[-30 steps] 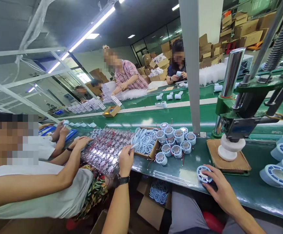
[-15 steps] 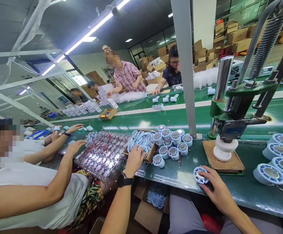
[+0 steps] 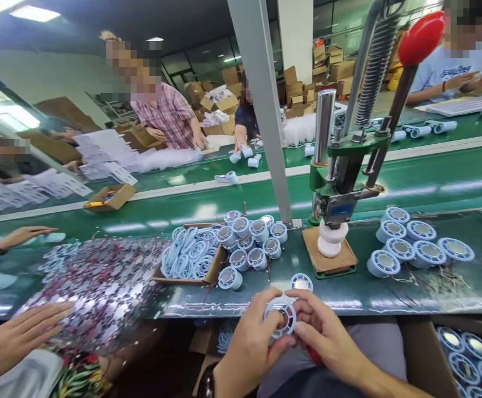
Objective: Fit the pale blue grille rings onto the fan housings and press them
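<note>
Close to my body, just off the bench edge, a light blue slotted plastic ring (image 3: 281, 303) is held up between my two hands. My left hand (image 3: 247, 329) pinches its left side, with one finger across the middle. The fingertips of my right hand (image 3: 321, 329) are closed on its right side. Just beyond, a round blue housing with a silver disc centre (image 3: 302, 282) stands at the bench's near edge. An open carton (image 3: 208, 273) to the left is heaped with similar rings, and a cluster of blue housings (image 3: 241, 226) stands beside it.
A hand press (image 3: 349, 141) with a red knob and white pressing head stands on the bench. More ringed housings (image 3: 425, 251) are at right, others in a box (image 3: 419, 354) below. Flat metal parts (image 3: 112, 282) cover the left bench, near a co-worker's hand (image 3: 33, 326).
My left hand has come from the ring carton to the front of my body with a ring. My right hand has let go of the housing and joined it. The view has swung right.
</note>
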A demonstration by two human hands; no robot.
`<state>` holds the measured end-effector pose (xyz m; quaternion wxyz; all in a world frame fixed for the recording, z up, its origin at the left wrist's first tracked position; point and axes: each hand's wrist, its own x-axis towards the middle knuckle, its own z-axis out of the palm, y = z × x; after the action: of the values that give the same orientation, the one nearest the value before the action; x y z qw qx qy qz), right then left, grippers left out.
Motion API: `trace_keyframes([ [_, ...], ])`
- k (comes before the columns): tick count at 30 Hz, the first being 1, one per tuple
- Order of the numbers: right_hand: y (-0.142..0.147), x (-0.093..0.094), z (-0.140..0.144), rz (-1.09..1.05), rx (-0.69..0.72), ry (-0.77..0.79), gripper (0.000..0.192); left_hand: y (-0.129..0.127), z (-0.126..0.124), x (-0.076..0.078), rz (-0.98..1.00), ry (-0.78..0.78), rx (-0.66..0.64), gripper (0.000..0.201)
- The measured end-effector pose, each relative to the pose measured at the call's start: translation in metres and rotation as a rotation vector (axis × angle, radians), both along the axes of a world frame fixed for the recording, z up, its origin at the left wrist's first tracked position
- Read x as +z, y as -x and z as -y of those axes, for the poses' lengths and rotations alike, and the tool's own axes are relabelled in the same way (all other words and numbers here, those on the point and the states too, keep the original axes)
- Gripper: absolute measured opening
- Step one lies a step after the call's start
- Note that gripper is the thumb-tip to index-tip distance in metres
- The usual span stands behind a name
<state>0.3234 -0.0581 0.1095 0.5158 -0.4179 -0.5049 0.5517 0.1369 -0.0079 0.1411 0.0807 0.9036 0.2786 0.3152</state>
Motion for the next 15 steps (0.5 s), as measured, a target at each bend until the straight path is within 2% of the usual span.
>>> trace_keyframes([
  [3,0.001,0.019,0.003,-0.121,-0.017,0.161,0.045,-0.022,0.011,0.003,0.104,0.037,-0.058,0.041],
  [6,-0.005,0.026,0.007,-0.166,-0.069,0.201,0.048,-0.024,0.018,-0.007,0.214,0.139,-0.073,0.041],
  [10,-0.011,0.027,0.017,-0.254,-0.117,0.237,0.054,-0.018,0.033,-0.030,0.326,0.392,0.054,0.079],
  [11,-0.011,0.027,0.019,-0.270,-0.124,0.248,0.055,-0.017,0.036,-0.032,0.325,0.466,0.088,0.082],
  [13,-0.011,0.027,0.021,-0.296,-0.138,0.251,0.057,-0.017,0.038,-0.032,0.300,0.541,0.101,0.080],
  [15,-0.011,0.026,0.022,-0.311,-0.142,0.239,0.056,-0.019,0.036,-0.024,0.283,0.515,0.076,0.074],
])
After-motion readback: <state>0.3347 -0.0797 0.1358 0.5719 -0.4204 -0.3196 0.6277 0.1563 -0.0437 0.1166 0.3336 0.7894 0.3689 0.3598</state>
